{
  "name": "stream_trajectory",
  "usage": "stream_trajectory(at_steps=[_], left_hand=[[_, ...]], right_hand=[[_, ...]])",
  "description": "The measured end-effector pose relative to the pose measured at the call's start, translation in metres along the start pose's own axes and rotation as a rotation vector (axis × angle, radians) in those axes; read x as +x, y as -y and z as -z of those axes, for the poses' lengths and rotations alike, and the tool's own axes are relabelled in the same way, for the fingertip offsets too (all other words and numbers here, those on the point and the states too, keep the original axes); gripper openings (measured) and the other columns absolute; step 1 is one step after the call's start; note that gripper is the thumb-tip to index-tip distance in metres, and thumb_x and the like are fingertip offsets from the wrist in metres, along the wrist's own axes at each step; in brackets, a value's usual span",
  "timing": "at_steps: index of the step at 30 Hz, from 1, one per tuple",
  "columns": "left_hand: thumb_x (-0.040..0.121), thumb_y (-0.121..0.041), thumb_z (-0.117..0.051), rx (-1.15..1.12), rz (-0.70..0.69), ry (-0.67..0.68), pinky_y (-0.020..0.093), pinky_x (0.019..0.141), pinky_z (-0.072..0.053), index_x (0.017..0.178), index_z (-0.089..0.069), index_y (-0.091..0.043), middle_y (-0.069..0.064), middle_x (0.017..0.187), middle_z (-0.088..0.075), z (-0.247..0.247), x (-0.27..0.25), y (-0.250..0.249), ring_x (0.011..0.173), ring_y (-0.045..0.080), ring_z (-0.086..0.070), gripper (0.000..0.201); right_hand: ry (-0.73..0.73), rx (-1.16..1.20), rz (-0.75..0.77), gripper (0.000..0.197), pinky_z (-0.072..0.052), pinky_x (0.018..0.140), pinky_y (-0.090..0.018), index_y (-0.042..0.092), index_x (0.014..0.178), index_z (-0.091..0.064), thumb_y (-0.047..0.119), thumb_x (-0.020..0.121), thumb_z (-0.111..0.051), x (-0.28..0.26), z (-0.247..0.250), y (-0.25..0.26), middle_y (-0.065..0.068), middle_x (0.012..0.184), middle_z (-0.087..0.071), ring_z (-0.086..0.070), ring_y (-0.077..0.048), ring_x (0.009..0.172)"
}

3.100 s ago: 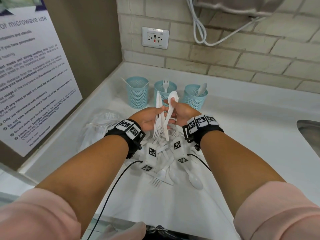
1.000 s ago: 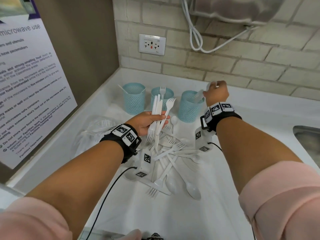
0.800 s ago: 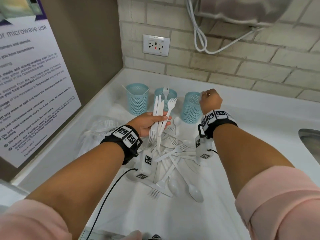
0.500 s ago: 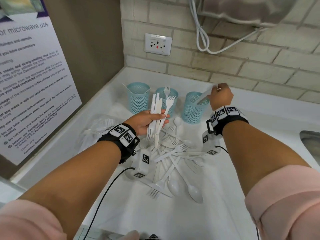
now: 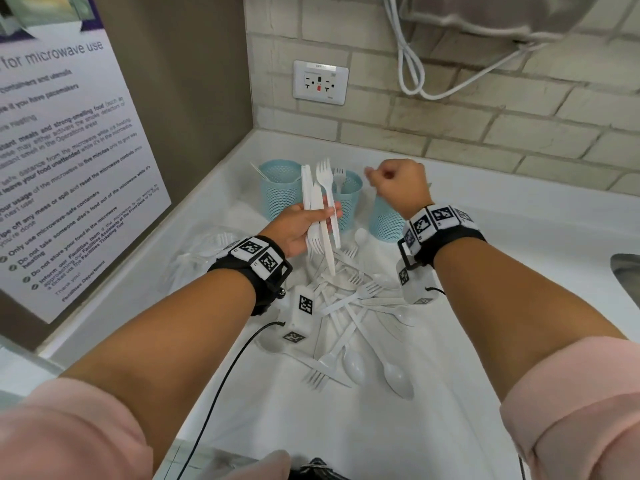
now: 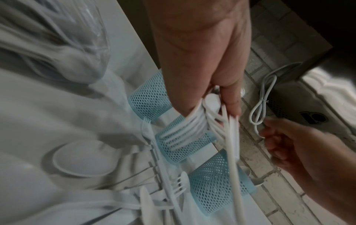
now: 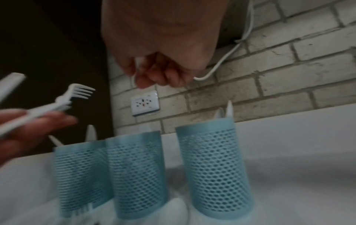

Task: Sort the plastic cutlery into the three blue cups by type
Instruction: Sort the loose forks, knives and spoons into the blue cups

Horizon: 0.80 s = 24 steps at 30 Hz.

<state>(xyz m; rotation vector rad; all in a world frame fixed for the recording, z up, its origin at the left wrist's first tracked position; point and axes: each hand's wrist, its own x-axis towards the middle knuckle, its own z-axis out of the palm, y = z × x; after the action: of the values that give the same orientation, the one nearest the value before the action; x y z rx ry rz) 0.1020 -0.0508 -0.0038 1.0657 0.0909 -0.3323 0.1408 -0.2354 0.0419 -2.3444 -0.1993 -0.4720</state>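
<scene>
Three blue mesh cups stand in a row at the back of the white counter: left cup (image 5: 280, 199), middle cup (image 5: 349, 202) with a fork in it, right cup (image 5: 384, 220). In the right wrist view the right cup (image 7: 213, 167) shows white handles sticking up. My left hand (image 5: 301, 226) grips a bundle of white forks and knives (image 5: 323, 202) upright in front of the left and middle cups; it is blurred in the left wrist view (image 6: 192, 121). My right hand (image 5: 398, 185) hovers above the right cup, fingers curled (image 7: 158, 73), nothing visible in them.
A loose pile of white forks, knives and spoons (image 5: 349, 317) lies on the counter between my wrists. A clear plastic bag (image 5: 207, 247) sits at the left by the wall panel. A sink edge (image 5: 627, 271) shows at the far right. A white cable (image 5: 412, 81) hangs on the brick wall.
My right hand carried a spoon to the right cup, let it go there and now sits above the cup with curled fingers. The left hand raised its bundle slightly.
</scene>
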Motion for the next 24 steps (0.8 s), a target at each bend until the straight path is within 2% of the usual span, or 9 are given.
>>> stream_trajectory(at_steps=[3,5,6,8,12,17,21,23,24], left_hand=[[0.09,0.007,-0.052,-0.057,-0.064,-0.062,0.027,0.061,-0.059,0.096,-0.062,-0.004,0.002,0.071,-0.072,0.0,0.003,-0.003,0.064,0.011,-0.07,0.016],[0.091,0.005,-0.051,-0.089,-0.095,-0.089,0.027,0.062,-0.059,0.092,-0.062,-0.006,0.005,0.076,-0.071,0.001,0.004,-0.004,0.068,0.014,-0.068,0.016],[0.091,0.005,-0.051,-0.096,-0.111,-0.102,0.027,0.064,-0.058,0.091,-0.061,-0.007,0.006,0.082,-0.069,0.001,0.004,-0.005,0.073,0.015,-0.067,0.016],[0.091,0.004,-0.051,-0.114,-0.135,-0.118,0.026,0.065,-0.058,0.092,-0.061,-0.007,0.007,0.089,-0.066,0.002,0.004,-0.005,0.076,0.015,-0.065,0.015],[0.093,0.002,-0.049,-0.167,-0.151,-0.133,0.027,0.065,-0.059,0.096,-0.06,-0.005,0.004,0.077,-0.072,0.005,0.003,-0.003,0.07,0.014,-0.068,0.014],[0.095,0.001,-0.045,-0.256,-0.218,-0.185,0.026,0.07,-0.058,0.097,-0.059,-0.003,0.006,0.092,-0.066,0.01,0.002,-0.01,0.079,0.015,-0.066,0.014],[0.096,0.002,-0.043,-0.205,-0.22,-0.202,0.033,0.083,-0.054,0.127,-0.049,0.003,0.013,0.116,-0.061,0.009,0.0,-0.012,0.103,0.024,-0.062,0.031],[0.097,0.002,-0.041,-0.221,-0.215,-0.221,0.035,0.088,-0.049,0.131,-0.045,0.004,0.017,0.127,-0.055,0.009,0.001,-0.01,0.116,0.029,-0.056,0.034],[0.097,0.002,-0.041,-0.228,-0.22,-0.225,0.035,0.087,-0.049,0.13,-0.045,0.004,0.017,0.127,-0.055,0.01,0.001,-0.009,0.114,0.029,-0.057,0.034]], right_hand=[[0.657,-0.053,-0.157,0.038,-0.045,0.071,-0.026,0.014,0.091,-0.067,0.05,0.086,-0.058,-0.005,-0.004,0.031,0.004,0.081,-0.066,-0.057,-0.008,0.072],[1.04,-0.072,-0.349,0.04,-0.047,0.076,-0.024,0.018,0.101,-0.063,0.053,0.084,-0.057,-0.009,-0.014,0.036,0.005,0.096,-0.069,-0.061,-0.007,0.083],[1.133,-0.041,-0.404,0.035,-0.048,0.077,-0.024,0.02,0.1,-0.062,0.05,0.084,-0.057,-0.011,-0.02,0.033,0.005,0.096,-0.07,-0.062,-0.007,0.086],[1.163,0.086,-0.445,0.023,-0.049,0.078,-0.022,0.019,0.096,-0.061,0.041,0.087,-0.058,-0.016,-0.032,0.023,0.007,0.088,-0.072,-0.065,-0.004,0.082],[1.059,0.248,-0.478,0.007,-0.052,0.065,-0.016,0.018,0.089,-0.06,0.025,0.09,-0.058,-0.021,-0.04,0.013,0.008,0.078,-0.072,-0.066,-0.003,0.071],[1.223,0.112,-0.471,0.006,-0.053,0.059,-0.017,0.014,0.085,-0.057,0.015,0.091,-0.057,-0.02,-0.029,0.006,0.006,0.073,-0.073,-0.064,-0.004,0.06],[1.192,0.121,-0.498,0.002,-0.053,0.058,-0.016,0.016,0.088,-0.06,0.017,0.09,-0.059,-0.023,-0.024,0.008,0.005,0.073,-0.073,-0.067,-0.004,0.061],[1.187,0.125,-0.489,0.009,-0.053,0.058,-0.016,0.018,0.087,-0.058,0.022,0.094,-0.053,-0.023,-0.026,0.012,0.008,0.07,-0.072,-0.067,-0.002,0.061],[1.186,0.111,-0.479,0.011,-0.052,0.059,-0.016,0.019,0.089,-0.058,0.025,0.095,-0.051,-0.022,-0.027,0.014,0.01,0.069,-0.071,-0.067,-0.001,0.061]])
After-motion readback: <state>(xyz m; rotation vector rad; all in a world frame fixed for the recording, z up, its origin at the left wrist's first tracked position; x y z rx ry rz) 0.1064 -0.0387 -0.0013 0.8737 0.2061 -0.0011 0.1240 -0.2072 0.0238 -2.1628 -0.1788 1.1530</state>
